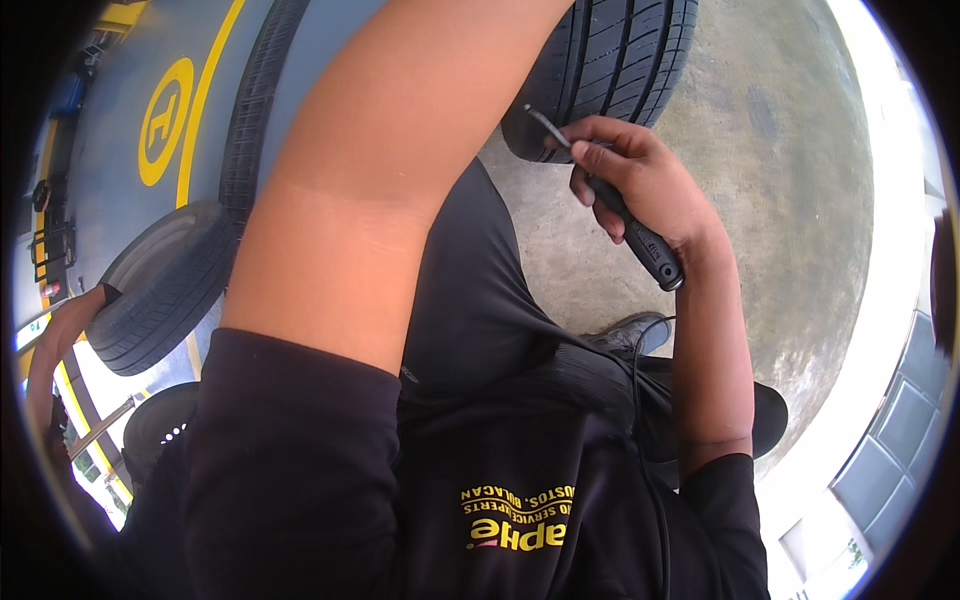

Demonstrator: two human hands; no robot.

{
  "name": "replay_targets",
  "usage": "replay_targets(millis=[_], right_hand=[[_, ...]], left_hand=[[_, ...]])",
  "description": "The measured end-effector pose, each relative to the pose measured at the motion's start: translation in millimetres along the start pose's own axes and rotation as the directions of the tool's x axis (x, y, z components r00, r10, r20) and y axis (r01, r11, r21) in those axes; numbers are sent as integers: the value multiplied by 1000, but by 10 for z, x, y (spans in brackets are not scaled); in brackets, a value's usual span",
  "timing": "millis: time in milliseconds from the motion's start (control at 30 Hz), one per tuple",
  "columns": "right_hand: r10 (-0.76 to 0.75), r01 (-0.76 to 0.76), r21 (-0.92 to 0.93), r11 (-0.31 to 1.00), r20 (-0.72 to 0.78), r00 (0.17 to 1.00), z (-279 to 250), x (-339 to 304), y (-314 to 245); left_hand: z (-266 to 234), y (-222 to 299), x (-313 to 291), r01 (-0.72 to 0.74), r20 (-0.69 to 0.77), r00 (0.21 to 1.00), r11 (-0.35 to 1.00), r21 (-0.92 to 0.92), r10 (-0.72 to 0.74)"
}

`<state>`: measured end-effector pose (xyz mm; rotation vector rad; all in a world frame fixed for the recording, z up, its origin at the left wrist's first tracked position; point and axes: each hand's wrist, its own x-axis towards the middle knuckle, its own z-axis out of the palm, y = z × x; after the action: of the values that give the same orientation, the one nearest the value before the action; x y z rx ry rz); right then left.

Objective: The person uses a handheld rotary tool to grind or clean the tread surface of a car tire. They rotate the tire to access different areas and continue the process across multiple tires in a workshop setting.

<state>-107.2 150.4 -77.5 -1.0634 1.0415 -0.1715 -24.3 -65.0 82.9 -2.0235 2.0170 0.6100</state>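
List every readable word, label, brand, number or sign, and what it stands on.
Wording is not copied out here; places only:
Black cloth shirt: yellow lettering, several lines, upside down, partly legible.
Blue flat surface: yellow ring-shaped sign around one legible yellow character.
Black-handled metal tool in the right hand: small mark on the handle, too small to read surely.
Black trousers: tiny pale mark, unreadable.

The bare right hand point(645, 185) leans left atop its raised forearm point(712, 350), fingers point(605, 126) curled tight; the bare, bent left arm point(365, 200) stretches past the upper edge.
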Motion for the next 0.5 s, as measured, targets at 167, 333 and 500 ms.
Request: replay_targets(millis=[167,333,500], right_hand=[[-26,15,-283,959,-35,999,395,121,-87],[44,-78,-166,983,-201,979,342,-238,206],[-40,63,43,997,-411,911,286,-456,244]], left_hand=[[833,-312,96,-275,-629,741,961,36,235],[808,-243,23,-249,-616,754,967,53,228],[815,-326,56,-267,-665,716,963,20,212]])
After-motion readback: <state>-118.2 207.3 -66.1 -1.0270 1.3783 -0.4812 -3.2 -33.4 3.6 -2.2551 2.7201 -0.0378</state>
